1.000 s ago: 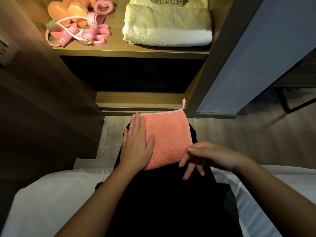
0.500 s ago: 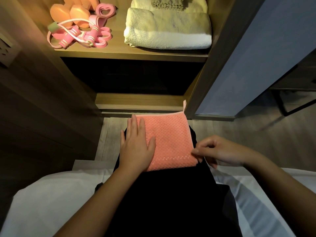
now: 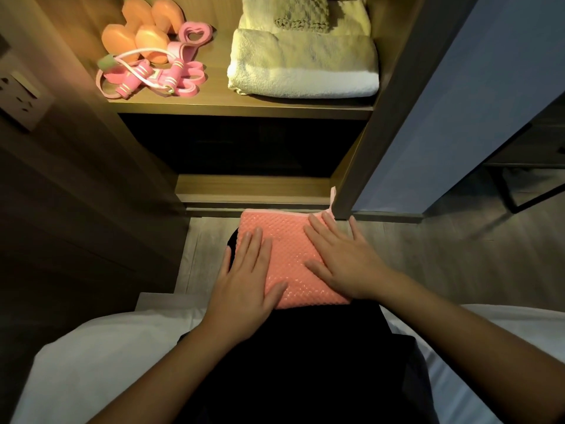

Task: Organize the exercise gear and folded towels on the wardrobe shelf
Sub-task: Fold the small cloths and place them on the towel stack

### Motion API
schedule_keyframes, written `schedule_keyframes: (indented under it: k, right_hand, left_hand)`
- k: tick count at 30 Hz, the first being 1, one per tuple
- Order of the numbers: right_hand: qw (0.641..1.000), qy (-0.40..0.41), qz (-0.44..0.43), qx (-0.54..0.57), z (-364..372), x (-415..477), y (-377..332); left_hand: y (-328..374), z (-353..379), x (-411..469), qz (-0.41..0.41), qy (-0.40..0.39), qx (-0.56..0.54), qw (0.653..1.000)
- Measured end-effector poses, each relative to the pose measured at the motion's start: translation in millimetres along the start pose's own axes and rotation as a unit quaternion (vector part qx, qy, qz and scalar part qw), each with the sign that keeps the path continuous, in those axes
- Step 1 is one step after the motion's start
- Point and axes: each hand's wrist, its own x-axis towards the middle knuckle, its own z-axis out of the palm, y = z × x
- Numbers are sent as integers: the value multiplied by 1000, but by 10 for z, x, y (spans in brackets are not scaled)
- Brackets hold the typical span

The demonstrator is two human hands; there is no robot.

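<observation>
A folded coral-pink waffle towel (image 3: 289, 255) lies on my dark lap. My left hand (image 3: 247, 283) rests flat on its left part, fingers spread. My right hand (image 3: 345, 261) lies flat on its right part, fingers apart. On the lit wardrobe shelf (image 3: 244, 107) above, orange dumbbells (image 3: 143, 32), a pink skipping rope (image 3: 146, 78) and pink resistance bands (image 3: 194, 32) sit at the left. A folded cream towel (image 3: 302, 67) lies at the right, with a knitted cloth (image 3: 301, 16) on a second towel behind it.
A dark lower compartment (image 3: 241, 145) opens below the shelf. The wardrobe's blue-grey door (image 3: 443, 117) stands open at the right. White bedding (image 3: 101, 356) lies under me on both sides. A wall socket (image 3: 18, 99) is at far left. Wooden floor (image 3: 443, 264) lies ahead.
My right hand has moved from the towel's lower right corner onto its top and now lies flat. The left hand stays pressed on the left part.
</observation>
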Motion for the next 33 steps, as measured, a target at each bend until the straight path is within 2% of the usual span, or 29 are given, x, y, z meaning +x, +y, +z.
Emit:
schedule_keyframes:
  k: [3,5,6,9,12,14,16,17,18,19,20,21,22,23,25,26,28,30,33]
  right_hand:
    - [998,63,3,-5,-158,127,-33]
    - [994,99,10,39,-304,289,-77]
    - [994,92,7,57,-361,391,-96]
    - [996,-10,-21,92,-499,700,-140]
    - [969,-153,-25,194,-617,938,-148]
    - [943,-215,0,253,-675,1009,-98]
    - [924,-211,24,318,-709,1013,-6]
    - [907,-191,33,372,-705,995,50]
    - [880,-170,40,441,-689,964,96]
    - [845,-153,47,510,-668,917,125]
    - [812,-140,51,565,-637,860,137]
    - [788,-130,56,599,-594,807,139]
    - [773,-121,62,620,-539,759,144]
    - [756,-116,69,640,-486,712,145]
    - [714,-116,99,683,-419,630,148]
    - [696,-106,119,700,-417,594,139]
    - [691,-49,153,705,-436,555,100]
    - [729,43,165,663,-448,540,38]
    - [771,173,160,591,-408,502,-45]
  left_hand:
    - [-61,-17,-32,5,-22,-37,999]
    - [-139,-50,-46,51,-46,-14,998]
    - [-184,-63,-56,73,-45,-1,996]
    - [-286,-94,-68,106,3,0,994]
    - [-373,-162,-70,125,69,-16,990]
    - [-454,-207,-75,71,113,-59,989]
    - [-537,-258,-39,-58,153,-196,967]
    - [-546,-314,1,-143,161,-312,925]
    - [-550,-367,57,-219,161,-448,852]
    - [-556,-407,133,-276,143,-589,746]
    - [-540,-451,208,-298,114,-709,629]
    - [-521,-471,258,-301,89,-775,549]
    - [-491,-492,298,-288,71,-794,530]
    - [-448,-511,346,-276,64,-770,571]
    - [-327,-530,436,-271,92,-672,683]
    - [-275,-539,478,-274,115,-639,710]
    - [-177,-578,552,-251,145,-620,729]
    - [-86,-612,607,-237,152,-604,745]
    - [-6,-633,661,-276,189,-545,769]
